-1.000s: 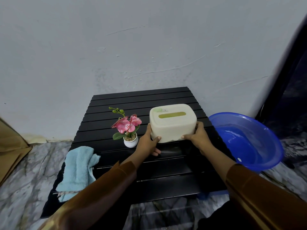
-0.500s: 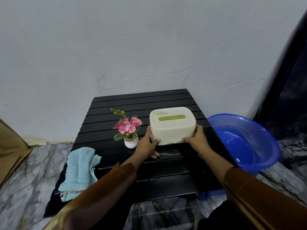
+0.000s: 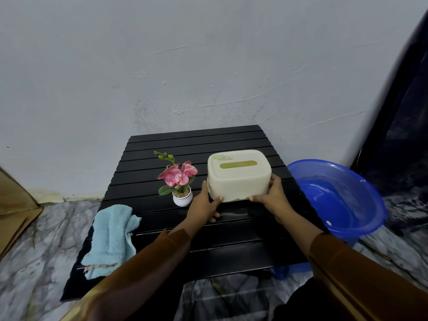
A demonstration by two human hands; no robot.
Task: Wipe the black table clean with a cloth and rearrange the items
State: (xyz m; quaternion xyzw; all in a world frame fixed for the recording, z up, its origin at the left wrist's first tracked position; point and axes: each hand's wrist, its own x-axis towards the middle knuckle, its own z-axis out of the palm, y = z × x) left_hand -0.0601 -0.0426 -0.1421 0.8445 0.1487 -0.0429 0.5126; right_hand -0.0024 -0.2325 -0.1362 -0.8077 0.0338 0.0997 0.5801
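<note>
Head cam: we've got the left hand [image 3: 203,206] and right hand [image 3: 272,196] pressed on the tissue box [image 3: 238,174] ends, long axis running between them. Probably resting on the black table [image 3: 231,246], hard to tell.

- We are finding the table [image 3: 231,256] standing against the wall [image 3: 208,66].
- We are seeing the tissue box [image 3: 238,176] sitting on the table, right of centre, between the left hand [image 3: 203,207] and the right hand [image 3: 272,196].
- The potted flower [image 3: 179,181] is standing just left of the box.
- The cloth [image 3: 111,237] is lying at the table's near-left edge.
- The basin [image 3: 335,198] is sitting on the floor [image 3: 34,239], right of the table.
</note>
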